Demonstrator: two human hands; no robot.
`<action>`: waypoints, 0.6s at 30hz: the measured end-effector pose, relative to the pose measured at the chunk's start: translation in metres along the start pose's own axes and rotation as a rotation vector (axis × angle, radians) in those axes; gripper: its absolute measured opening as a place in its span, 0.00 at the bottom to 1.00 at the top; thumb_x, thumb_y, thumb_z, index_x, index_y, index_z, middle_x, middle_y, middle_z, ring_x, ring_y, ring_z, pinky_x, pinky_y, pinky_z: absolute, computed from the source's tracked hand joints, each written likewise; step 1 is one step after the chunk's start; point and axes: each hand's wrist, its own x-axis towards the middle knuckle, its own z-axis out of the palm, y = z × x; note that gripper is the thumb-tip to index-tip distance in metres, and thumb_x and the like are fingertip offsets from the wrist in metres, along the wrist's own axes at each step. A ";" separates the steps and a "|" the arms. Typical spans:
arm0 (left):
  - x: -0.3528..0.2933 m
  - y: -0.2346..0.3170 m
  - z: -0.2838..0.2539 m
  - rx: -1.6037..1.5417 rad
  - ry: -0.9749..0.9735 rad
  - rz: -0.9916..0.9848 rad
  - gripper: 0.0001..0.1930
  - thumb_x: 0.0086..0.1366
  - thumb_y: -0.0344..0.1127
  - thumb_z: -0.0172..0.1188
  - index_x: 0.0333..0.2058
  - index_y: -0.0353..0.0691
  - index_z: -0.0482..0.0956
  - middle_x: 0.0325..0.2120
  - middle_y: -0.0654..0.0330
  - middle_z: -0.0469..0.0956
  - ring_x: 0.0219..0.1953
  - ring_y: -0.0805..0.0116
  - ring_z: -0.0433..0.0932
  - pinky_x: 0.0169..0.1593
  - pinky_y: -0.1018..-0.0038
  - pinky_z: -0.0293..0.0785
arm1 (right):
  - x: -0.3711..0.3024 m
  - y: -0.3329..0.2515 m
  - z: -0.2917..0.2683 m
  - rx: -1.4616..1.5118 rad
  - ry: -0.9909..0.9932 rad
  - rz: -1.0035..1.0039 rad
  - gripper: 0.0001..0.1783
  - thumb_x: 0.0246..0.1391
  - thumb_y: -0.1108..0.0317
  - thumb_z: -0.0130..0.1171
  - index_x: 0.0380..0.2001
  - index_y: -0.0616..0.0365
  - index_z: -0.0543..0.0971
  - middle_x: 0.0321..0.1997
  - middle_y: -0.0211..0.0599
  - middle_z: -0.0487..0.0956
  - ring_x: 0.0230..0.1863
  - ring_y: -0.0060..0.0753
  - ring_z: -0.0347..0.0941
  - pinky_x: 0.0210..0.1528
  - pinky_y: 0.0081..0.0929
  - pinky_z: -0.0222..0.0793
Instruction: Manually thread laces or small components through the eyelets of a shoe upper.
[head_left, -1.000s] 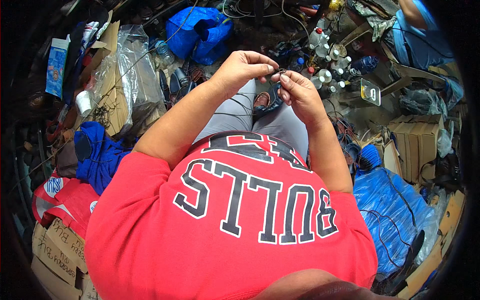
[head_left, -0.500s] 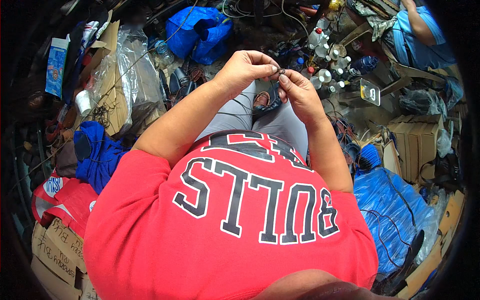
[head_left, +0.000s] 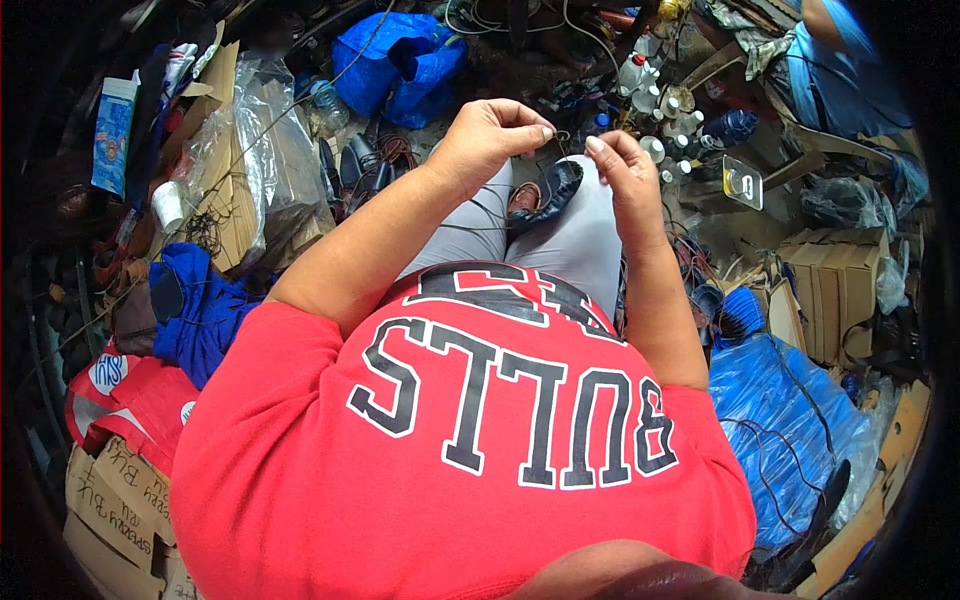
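Observation:
Above my knees, my left hand is closed, thumb and forefinger pinched together at the fingertips. A short way to its right, my right hand is also closed in a pinch. A thin dark cord curves in the gap between the two sets of fingertips; its ends are too fine to follow. Below the hands, a dark shoe with a brown part rests between my thighs, against the grey trousers. Thin dark strands also lie across my left thigh.
Several plastic bottles stand at far right, near a wooden frame and a person in blue. A blue bag lies far off. Cardboard and clear plastic are at left, blue sheeting and cardboard boxes at right.
My hands were together at the fingertips and have come apart, the right one moving right and slightly down. The shoe between my thighs shows more fully.

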 end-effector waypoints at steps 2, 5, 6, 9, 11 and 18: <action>-0.001 0.000 0.002 0.018 0.002 -0.007 0.07 0.51 0.30 0.61 0.29 0.33 0.78 0.23 0.62 0.76 0.27 0.77 0.71 0.35 0.81 0.67 | 0.000 -0.009 0.009 0.028 0.054 -0.094 0.09 0.45 0.66 0.60 0.27 0.61 0.76 0.24 0.25 0.72 0.27 0.15 0.66 0.31 0.13 0.61; -0.002 -0.001 0.004 0.026 -0.001 -0.010 0.07 0.51 0.30 0.61 0.29 0.33 0.78 0.23 0.62 0.76 0.27 0.77 0.71 0.34 0.81 0.67 | 0.001 -0.013 0.015 -0.170 0.051 -0.145 0.09 0.44 0.67 0.61 0.28 0.62 0.78 0.26 0.29 0.74 0.29 0.18 0.68 0.34 0.15 0.64; -0.002 0.000 0.004 0.023 -0.005 -0.005 0.07 0.51 0.30 0.61 0.29 0.33 0.78 0.23 0.62 0.76 0.27 0.77 0.71 0.34 0.81 0.67 | 0.002 -0.012 0.016 -0.170 0.052 -0.145 0.09 0.44 0.67 0.61 0.28 0.62 0.78 0.26 0.29 0.74 0.29 0.18 0.68 0.34 0.15 0.64; -0.002 0.000 0.007 0.028 -0.001 -0.004 0.07 0.51 0.30 0.61 0.29 0.33 0.78 0.23 0.62 0.76 0.27 0.77 0.71 0.34 0.81 0.67 | 0.003 -0.009 0.018 -0.188 0.035 -0.146 0.08 0.43 0.68 0.61 0.27 0.62 0.79 0.27 0.31 0.75 0.29 0.19 0.68 0.34 0.17 0.64; -0.002 -0.002 0.006 0.033 0.006 -0.010 0.07 0.52 0.30 0.61 0.29 0.34 0.78 0.23 0.62 0.76 0.27 0.77 0.71 0.34 0.81 0.67 | 0.003 -0.007 0.017 -0.178 0.031 -0.130 0.08 0.43 0.69 0.61 0.27 0.62 0.79 0.27 0.31 0.75 0.29 0.19 0.68 0.34 0.17 0.64; 0.001 -0.006 0.005 -0.069 -0.005 -0.037 0.06 0.51 0.30 0.61 0.29 0.35 0.78 0.24 0.61 0.76 0.26 0.76 0.71 0.33 0.81 0.67 | 0.003 -0.008 0.018 -0.123 0.018 -0.104 0.08 0.43 0.70 0.60 0.28 0.63 0.79 0.27 0.30 0.76 0.29 0.17 0.68 0.33 0.15 0.64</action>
